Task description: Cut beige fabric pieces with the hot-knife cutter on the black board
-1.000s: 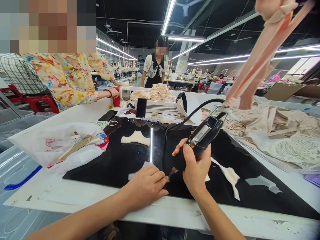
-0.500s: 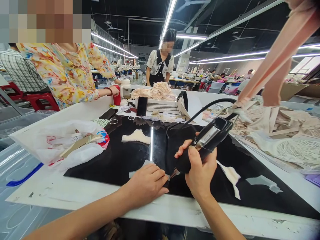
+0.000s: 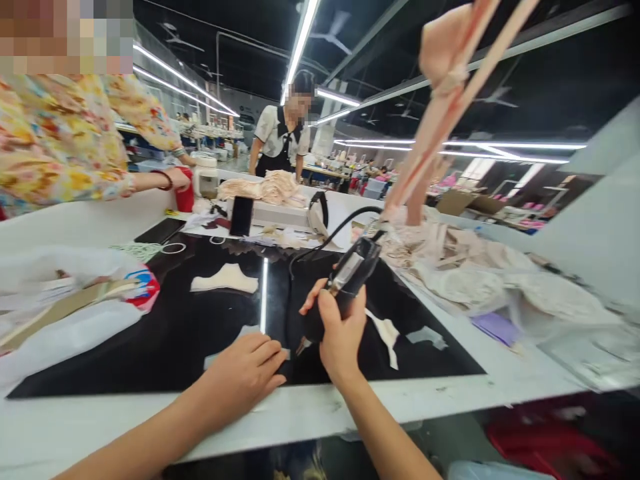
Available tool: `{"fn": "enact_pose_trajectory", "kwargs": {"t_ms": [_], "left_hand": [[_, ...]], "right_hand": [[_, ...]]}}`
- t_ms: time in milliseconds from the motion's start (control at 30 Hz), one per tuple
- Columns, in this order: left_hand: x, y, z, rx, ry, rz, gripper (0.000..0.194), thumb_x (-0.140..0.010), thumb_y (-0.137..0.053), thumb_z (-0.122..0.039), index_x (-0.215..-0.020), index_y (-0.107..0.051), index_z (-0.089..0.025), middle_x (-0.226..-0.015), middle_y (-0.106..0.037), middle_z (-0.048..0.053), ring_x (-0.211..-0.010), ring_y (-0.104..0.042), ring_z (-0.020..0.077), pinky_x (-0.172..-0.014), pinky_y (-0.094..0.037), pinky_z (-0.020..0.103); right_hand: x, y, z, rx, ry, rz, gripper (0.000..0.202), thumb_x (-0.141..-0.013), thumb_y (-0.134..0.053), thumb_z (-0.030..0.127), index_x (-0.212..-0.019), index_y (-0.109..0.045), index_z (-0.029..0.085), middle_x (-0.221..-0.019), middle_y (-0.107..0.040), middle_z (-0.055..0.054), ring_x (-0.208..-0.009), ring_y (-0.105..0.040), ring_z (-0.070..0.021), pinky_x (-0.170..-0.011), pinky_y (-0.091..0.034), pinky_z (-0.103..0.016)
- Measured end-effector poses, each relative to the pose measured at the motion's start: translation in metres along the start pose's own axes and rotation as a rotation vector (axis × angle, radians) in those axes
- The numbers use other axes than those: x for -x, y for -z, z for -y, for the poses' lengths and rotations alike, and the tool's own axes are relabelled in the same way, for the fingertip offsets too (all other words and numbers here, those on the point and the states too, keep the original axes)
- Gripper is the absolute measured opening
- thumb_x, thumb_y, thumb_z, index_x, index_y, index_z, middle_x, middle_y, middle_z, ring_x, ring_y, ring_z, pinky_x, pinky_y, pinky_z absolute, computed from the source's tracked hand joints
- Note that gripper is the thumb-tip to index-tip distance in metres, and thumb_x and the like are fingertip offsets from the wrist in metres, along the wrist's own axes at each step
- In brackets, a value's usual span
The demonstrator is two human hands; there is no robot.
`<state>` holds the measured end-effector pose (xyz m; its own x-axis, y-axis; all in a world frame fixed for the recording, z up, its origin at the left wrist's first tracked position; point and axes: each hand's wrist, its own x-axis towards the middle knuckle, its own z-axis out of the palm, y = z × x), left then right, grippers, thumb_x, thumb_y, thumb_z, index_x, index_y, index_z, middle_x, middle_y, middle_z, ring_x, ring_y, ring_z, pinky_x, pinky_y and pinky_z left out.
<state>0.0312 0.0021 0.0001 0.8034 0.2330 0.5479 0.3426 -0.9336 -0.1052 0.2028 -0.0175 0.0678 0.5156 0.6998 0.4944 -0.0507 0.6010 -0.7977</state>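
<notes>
My right hand (image 3: 340,333) is wrapped round a black corded hand tool (image 3: 353,267) with a silver plate on its body. Its metal tip points down at the black sheet (image 3: 160,353), a little right of my other hand. My left hand (image 3: 245,370) lies flat, fingers stretched, over a translucent grey piece (image 3: 214,361) that it partly hides. A thick cream cut piece (image 3: 225,279) rests farther back on the sheet. To the right of the tool lie a narrow white cut piece (image 3: 387,337) and another translucent piece (image 3: 427,337).
Pink fabric straps (image 3: 425,147) hang down to the tool's cord. A plastic bag (image 3: 75,333) lies at left, heaped pale fabric (image 3: 450,260) at right. A phone (image 3: 241,216) stands at the back. One co-worker's hand (image 3: 177,177) touches a red object; another person (image 3: 283,137) stands behind the table.
The view has swung to the right, so everything appears shifted left. The tool tip looks slightly farther from my left hand. Both hands keep their pose.
</notes>
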Motion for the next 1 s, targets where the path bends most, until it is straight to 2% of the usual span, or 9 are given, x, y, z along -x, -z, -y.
{"fn": "enact_pose_trajectory", "kwargs": {"t_ms": [167, 300, 500, 633, 700, 767, 867, 1000], "left_hand": [[0.002, -0.005, 0.008, -0.047, -0.067, -0.127, 0.034, -0.113, -0.042, -0.031, -0.116, -0.073, -0.017, -0.104, -0.076, 0.007, -0.096, -0.069, 0.0226, -0.090, -0.053, 0.037], [0.005, -0.008, 0.011, -0.057, -0.080, -0.153, 0.036, -0.113, -0.041, -0.034, -0.121, -0.073, -0.019, -0.111, -0.078, 0.005, -0.100, -0.072, 0.0234, -0.098, -0.054, 0.040], [0.027, 0.014, 0.027, 0.022, -0.042, -0.126, 0.033, -0.110, -0.047, -0.032, -0.134, -0.069, -0.026, -0.125, -0.077, 0.001, -0.114, -0.072, 0.0193, -0.113, -0.050, 0.036], [0.056, 0.043, 0.039, 0.024, 0.148, -0.055, 0.033, -0.109, -0.052, -0.035, -0.136, -0.068, -0.024, -0.126, -0.075, 0.003, -0.118, -0.070, 0.0203, -0.113, -0.052, 0.036], [0.068, 0.058, 0.038, 0.043, 0.266, 0.002, 0.033, -0.109, -0.053, -0.036, -0.134, -0.069, -0.022, -0.124, -0.075, 0.005, -0.119, -0.069, 0.0220, -0.110, -0.054, 0.038], [0.078, 0.069, 0.035, 0.080, 0.396, 0.051, 0.031, -0.107, -0.055, -0.035, -0.130, -0.070, -0.019, -0.122, -0.074, 0.008, -0.116, -0.069, 0.0225, -0.106, -0.057, 0.038], [0.088, 0.075, 0.029, 0.138, 0.549, 0.087, 0.030, -0.103, -0.065, -0.034, -0.129, -0.070, -0.020, -0.124, -0.071, 0.010, -0.115, -0.068, 0.0223, -0.101, -0.059, 0.037], [0.088, 0.072, 0.023, 0.204, 0.606, 0.077, 0.032, -0.098, -0.072, -0.034, -0.127, -0.070, -0.020, -0.124, -0.069, 0.010, -0.115, -0.067, 0.0229, -0.101, -0.058, 0.038]], "right_hand": [[-0.004, 0.002, 0.010, 0.161, -0.003, 0.043, 0.030, -0.086, -0.077, 0.038, -0.100, -0.054, 0.025, -0.081, -0.065, 0.006, -0.066, -0.061, -0.0116, -0.065, -0.057, -0.026], [-0.007, 0.001, 0.019, 0.279, 0.016, 0.113, 0.032, -0.084, -0.081, 0.038, -0.100, -0.057, 0.024, -0.083, -0.066, 0.005, -0.070, -0.060, -0.0128, -0.066, -0.056, -0.026], [-0.004, -0.011, 0.014, 0.119, -0.009, 0.115, 0.034, -0.085, -0.080, 0.037, -0.102, -0.053, 0.027, -0.083, -0.065, 0.006, -0.066, -0.061, -0.0133, -0.067, -0.057, -0.030], [0.003, -0.021, 0.013, 0.115, -0.006, 0.072, 0.032, -0.083, -0.079, 0.034, -0.099, -0.053, 0.026, -0.079, -0.067, 0.006, -0.060, -0.062, -0.0127, -0.061, -0.056, -0.029], [0.007, -0.026, 0.012, 0.107, 0.023, 0.043, 0.037, -0.080, -0.082, 0.033, -0.103, -0.054, 0.026, -0.076, -0.068, 0.006, -0.058, -0.061, -0.0134, -0.056, -0.055, -0.028], [0.008, -0.031, 0.009, 0.043, 0.024, 0.076, 0.037, -0.081, -0.085, 0.033, -0.101, -0.054, 0.026, -0.081, -0.069, 0.004, -0.060, -0.063, -0.0140, -0.057, -0.056, -0.029], [0.013, -0.043, 0.002, -0.023, -0.005, 0.114, 0.036, -0.084, -0.085, 0.036, -0.103, -0.056, 0.026, -0.086, -0.068, 0.003, -0.065, -0.064, -0.0147, -0.061, -0.057, -0.032], [0.023, -0.063, -0.003, -0.066, -0.027, 0.147, 0.037, -0.086, -0.084, 0.038, -0.106, -0.055, 0.026, -0.087, -0.068, 0.003, -0.066, -0.064, -0.0156, -0.064, -0.057, -0.034]]}}
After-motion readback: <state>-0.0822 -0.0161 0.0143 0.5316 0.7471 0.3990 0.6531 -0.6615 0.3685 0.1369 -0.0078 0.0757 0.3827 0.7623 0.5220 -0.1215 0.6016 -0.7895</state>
